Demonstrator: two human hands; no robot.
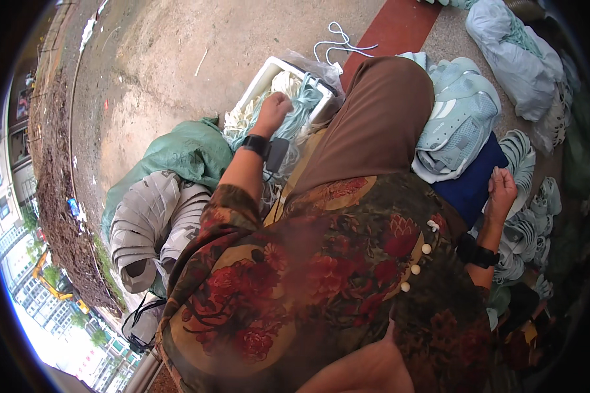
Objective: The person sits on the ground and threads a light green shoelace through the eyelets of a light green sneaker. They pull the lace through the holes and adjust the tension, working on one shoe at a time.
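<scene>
My left hand (273, 114) is closed above a white box (267, 71) filled with cream laces (286, 82) and pale blue laces (306, 98). Whether a lace is between its fingers I cannot make out. Over to the right, my right hand (503, 190) has its fingers pinched together, beside a dark blue cloth (473, 180). What that pinch holds, if anything, is too small to tell. Several pale blue shoe uppers (457, 118) lie in a pile by my brown-trousered knee, apart from both hands.
Nested grey shoe uppers (145, 219) and a green sack (170, 154) sit at the left. More pale blue uppers (521, 226) are stacked at the right. A stuffed white bag (514, 62) stands at the far right. A loose lace (339, 44) lies on the ground beyond the box.
</scene>
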